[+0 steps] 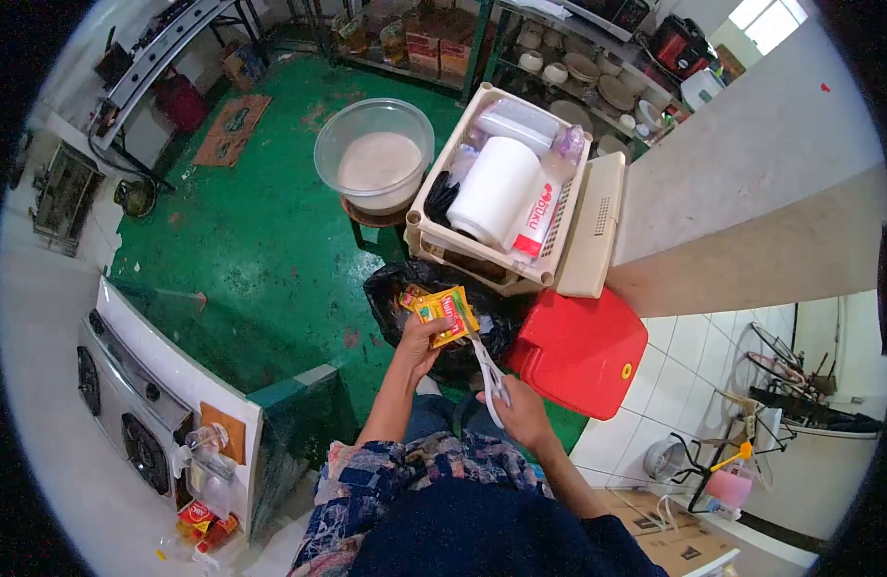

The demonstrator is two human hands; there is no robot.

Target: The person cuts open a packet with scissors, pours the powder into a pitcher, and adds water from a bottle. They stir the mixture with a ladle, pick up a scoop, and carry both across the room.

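My left hand (421, 346) is closed on a yellow seasoning sachet (443, 310) with red and green print, held out in front of me. My right hand (520, 413) grips a pair of scissors (489, 373) with white handles, its fingers wrapped around them. The scissors point up and away from me, and their tips overlap the sachet's right edge. Below both hands gapes a black plastic bag (384, 287), with more yellow packaging showing at its mouth behind the sachet. To the right of the bag is a red lid (583, 351).
A cream crate (419, 226) with a white roll (501, 192) and packages stands beyond the bag. Left of it, a clear tub (328, 144) of pale contents rests on a stool (363, 219). A gas stove (140, 413) is at left, a concrete pillar (741, 202) at right.
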